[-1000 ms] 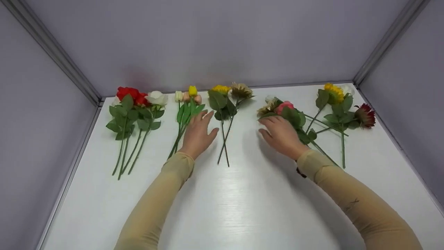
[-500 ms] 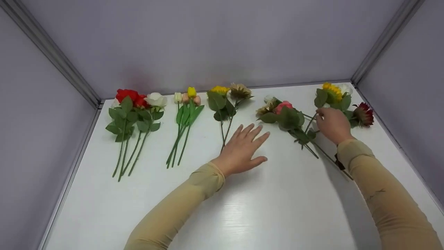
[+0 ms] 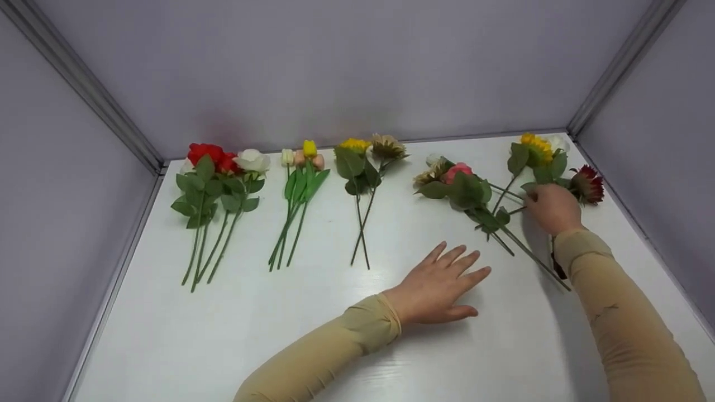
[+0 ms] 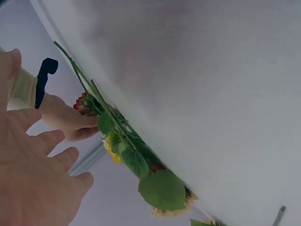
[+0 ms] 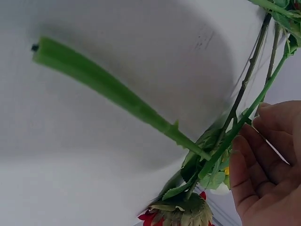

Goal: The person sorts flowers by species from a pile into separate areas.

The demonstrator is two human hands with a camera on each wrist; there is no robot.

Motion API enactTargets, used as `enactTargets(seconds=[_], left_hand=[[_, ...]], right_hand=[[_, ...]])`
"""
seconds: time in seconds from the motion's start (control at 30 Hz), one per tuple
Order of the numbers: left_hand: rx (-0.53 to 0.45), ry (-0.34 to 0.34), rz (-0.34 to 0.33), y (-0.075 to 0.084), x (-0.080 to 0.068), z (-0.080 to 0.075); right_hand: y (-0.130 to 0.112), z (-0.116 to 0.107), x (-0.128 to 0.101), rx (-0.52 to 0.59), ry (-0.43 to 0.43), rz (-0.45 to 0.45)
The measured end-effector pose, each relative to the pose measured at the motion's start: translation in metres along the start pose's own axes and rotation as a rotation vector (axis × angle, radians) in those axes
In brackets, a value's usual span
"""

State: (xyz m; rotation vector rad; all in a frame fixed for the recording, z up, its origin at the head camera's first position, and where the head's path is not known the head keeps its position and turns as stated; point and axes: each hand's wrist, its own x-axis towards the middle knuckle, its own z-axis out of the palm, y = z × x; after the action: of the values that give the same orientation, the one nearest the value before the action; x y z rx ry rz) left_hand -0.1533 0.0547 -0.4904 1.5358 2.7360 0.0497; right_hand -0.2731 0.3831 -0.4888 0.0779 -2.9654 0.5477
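My left hand (image 3: pixel 452 282) lies flat on the white table (image 3: pixel 313 340) with its fingers spread, holding nothing; it also fills the lower left of the left wrist view (image 4: pixel 33 174). My right hand (image 3: pixel 540 200) is curled over the stems of the far-right bunch, between the yellow sunflower (image 3: pixel 536 148) and the dark red flower (image 3: pixel 587 184). In the right wrist view its fingers (image 5: pixel 249 160) and thumb pinch a thin green stem (image 5: pixel 235 134). A pink rose bunch (image 3: pixel 459 177) lies just left of that hand.
Further left lie a yellow and tan sunflower pair (image 3: pixel 363 162), several tulips (image 3: pixel 301 162) and red and white roses (image 3: pixel 218 167). Grey walls close off the table's back and sides (image 3: pixel 357 72).
My left hand has left the tulip stems and slid right and toward me. My right hand has moved from the pink rose bunch to the far-right bunch and taken a stem.
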Motion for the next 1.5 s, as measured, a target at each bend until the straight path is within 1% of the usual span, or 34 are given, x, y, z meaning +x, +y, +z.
enactTargets(seconds=[0.1, 0.23, 0.4, 0.53, 0.8, 1.0, 1.07, 1.13, 1.3, 1.4, 1.5], left_hand=[[0.026, -0.002, 0.015, 0.009, 0.003, 0.005], [0.042, -0.001, 0.022, 0.016, 0.008, 0.011], [0.033, 0.002, 0.02, 0.02, 0.012, 0.015], [0.033, 0.001, 0.024, 0.02, 0.012, 0.016], [0.023, -0.012, 0.019, 0.02, 0.013, 0.019], [0.01, -0.022, 0.022, 0.02, 0.012, 0.02], [0.004, -0.022, 0.022, 0.02, 0.012, 0.02], [0.0, -0.018, 0.022, 0.019, 0.012, 0.02], [-0.028, 0.003, 0.013, 0.015, 0.012, 0.021], [-0.068, 0.017, -0.01, 0.009, 0.012, 0.02], [-0.138, 0.036, -0.056, 0.0, 0.012, 0.017]], right_hand=[[-0.001, 0.002, 0.0, -0.022, -0.013, -0.003], [-0.003, 0.006, 0.002, -0.048, -0.037, -0.011], [-0.006, 0.01, 0.004, -0.063, -0.041, -0.029], [-0.007, 0.009, 0.005, -0.056, -0.038, -0.02], [-0.001, -0.002, 0.003, -0.072, 0.026, 0.0], [0.011, -0.008, -0.003, -0.081, 0.117, 0.021], [0.015, -0.009, -0.005, -0.071, 0.14, 0.02], [0.018, -0.01, -0.007, -0.054, 0.142, 0.026], [0.019, -0.013, -0.011, 0.025, 0.103, 0.073], [0.015, -0.016, -0.014, 0.09, 0.091, 0.103], [0.006, -0.018, -0.02, 0.173, 0.067, 0.138]])
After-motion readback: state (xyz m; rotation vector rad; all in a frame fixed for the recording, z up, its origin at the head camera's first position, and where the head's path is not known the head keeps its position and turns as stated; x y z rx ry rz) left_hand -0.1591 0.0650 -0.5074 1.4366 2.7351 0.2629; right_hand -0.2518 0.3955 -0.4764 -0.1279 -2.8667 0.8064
